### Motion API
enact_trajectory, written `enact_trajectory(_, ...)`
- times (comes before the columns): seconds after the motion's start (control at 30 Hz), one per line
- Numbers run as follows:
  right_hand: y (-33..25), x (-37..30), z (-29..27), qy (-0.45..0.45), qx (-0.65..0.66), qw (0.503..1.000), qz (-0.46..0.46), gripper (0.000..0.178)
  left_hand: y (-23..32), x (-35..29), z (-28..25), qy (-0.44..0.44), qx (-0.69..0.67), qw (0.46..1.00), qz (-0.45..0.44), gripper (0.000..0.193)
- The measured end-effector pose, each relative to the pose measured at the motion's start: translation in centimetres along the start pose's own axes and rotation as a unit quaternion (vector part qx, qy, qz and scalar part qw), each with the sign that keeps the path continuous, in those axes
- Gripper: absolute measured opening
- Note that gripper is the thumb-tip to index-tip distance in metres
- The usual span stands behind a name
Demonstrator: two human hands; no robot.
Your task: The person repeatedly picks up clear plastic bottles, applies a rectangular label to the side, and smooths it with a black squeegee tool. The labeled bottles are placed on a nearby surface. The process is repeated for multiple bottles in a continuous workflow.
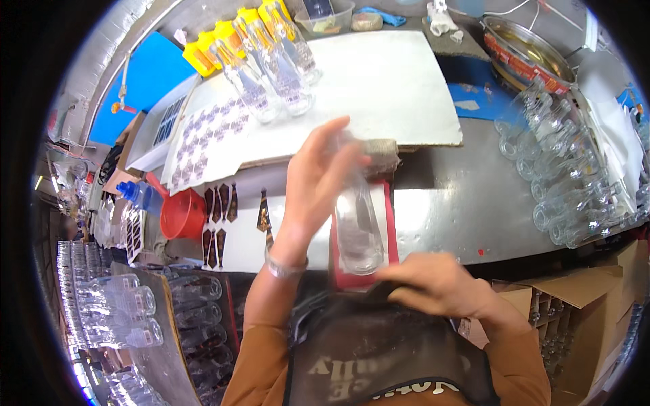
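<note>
A clear glass bottle (359, 237) lies on a red-bordered white pad (393, 233) near the table's front edge, its base toward me. My left hand (315, 179) is over the bottle's neck end, smeared by motion. I cannot tell whether its fingers grip the neck. Close to the bottle's base is my right hand (437, 284), with its fingers curled and closed at a dark edge. What it holds there, if anything, I cannot make out. Left of the pad, several dark tie-shaped pieces with gold patterns (263, 211) lie on a white sheet.
Clear bottles (288, 81) and yellow bottles (200, 57) stand on a white board (393, 74) behind. A red scoop (181, 213) sits at left. Many glass bottles (555, 169) crowd the right side. Below are an open cardboard box (589, 284) and racked bottles (122, 308).
</note>
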State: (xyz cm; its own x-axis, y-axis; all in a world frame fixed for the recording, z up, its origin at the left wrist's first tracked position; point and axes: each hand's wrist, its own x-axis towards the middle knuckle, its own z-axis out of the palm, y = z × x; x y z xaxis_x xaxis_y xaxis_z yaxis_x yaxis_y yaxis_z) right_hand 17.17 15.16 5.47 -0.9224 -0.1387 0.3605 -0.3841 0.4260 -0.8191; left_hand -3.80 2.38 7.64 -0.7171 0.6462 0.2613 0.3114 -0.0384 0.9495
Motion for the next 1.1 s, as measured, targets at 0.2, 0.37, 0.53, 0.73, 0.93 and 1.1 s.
enact_trajectory(0.2,0.5,-2.3,-4.6,0.246,0.118,0.929,0.25,0.019,7.1,10.0,-0.8,0.106,0.091,0.961,0.239,0.04)
enact_trajectory(0.37,3.9,-5.1,-7.1,0.338,0.169,0.86,0.343,0.024,2.4,22.3,-2.0,0.101,0.252,0.926,0.263,0.043)
enact_trajectory(0.53,7.0,-4.7,-13.3,0.394,-0.241,0.855,0.235,0.018,-5.0,30.3,-3.2,0.139,0.289,0.918,0.235,0.046)
enact_trajectory(0.73,10.2,2.0,-25.8,0.402,-0.578,0.675,0.221,0.032,-5.5,34.8,-4.8,0.177,0.386,0.884,0.198,0.062)
enact_trajectory(0.93,12.4,-0.3,-26.1,0.327,-0.543,0.699,0.33,0.026,-2.8,28.8,0.4,0.205,0.297,0.891,0.275,0.072)
enact_trajectory(1.1,3.6,1.5,-20.2,0.334,-0.518,0.782,0.097,0.025,-0.3,12.0,4.4,0.084,0.203,0.915,0.338,0.08)
